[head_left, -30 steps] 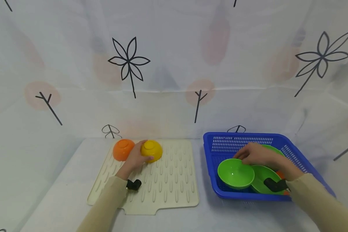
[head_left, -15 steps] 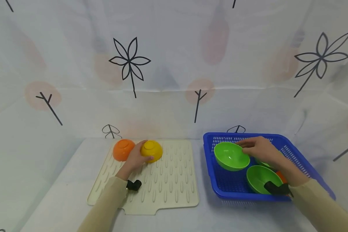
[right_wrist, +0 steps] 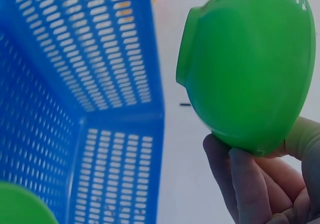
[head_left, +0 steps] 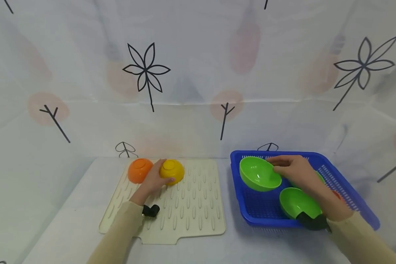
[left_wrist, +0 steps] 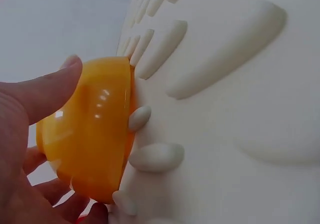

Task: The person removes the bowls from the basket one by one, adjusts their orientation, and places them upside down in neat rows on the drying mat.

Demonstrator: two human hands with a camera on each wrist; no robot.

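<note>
My left hand [head_left: 153, 181] grips a yellow bowl [head_left: 174, 172], which lies upside down on a cream ridged drying mat [head_left: 201, 223]. In the left wrist view the thumb presses one side of this bowl [left_wrist: 95, 124] and the fingers curl round the other. An upturned orange bowl [head_left: 139, 171] sits just left of that hand. My right hand [head_left: 298, 171] holds a light green bowl [head_left: 259, 175] by its rim, tilted, above the left part of a blue basket [head_left: 239, 205]. The right wrist view shows the bowl's underside [right_wrist: 250, 74] between thumb and fingers.
Inside the basket, another green bowl [head_left: 298, 202] lies near the front, with a further green piece [head_left: 320, 177] behind the right hand. Something orange-red [head_left: 338, 195] shows beside the right wrist. A patterned white cloth [head_left: 191, 124] hangs behind the table.
My right hand has lifted the green bowl from the others in the basket and moved it up and slightly left. My left hand has stayed on the yellow bowl.
</note>
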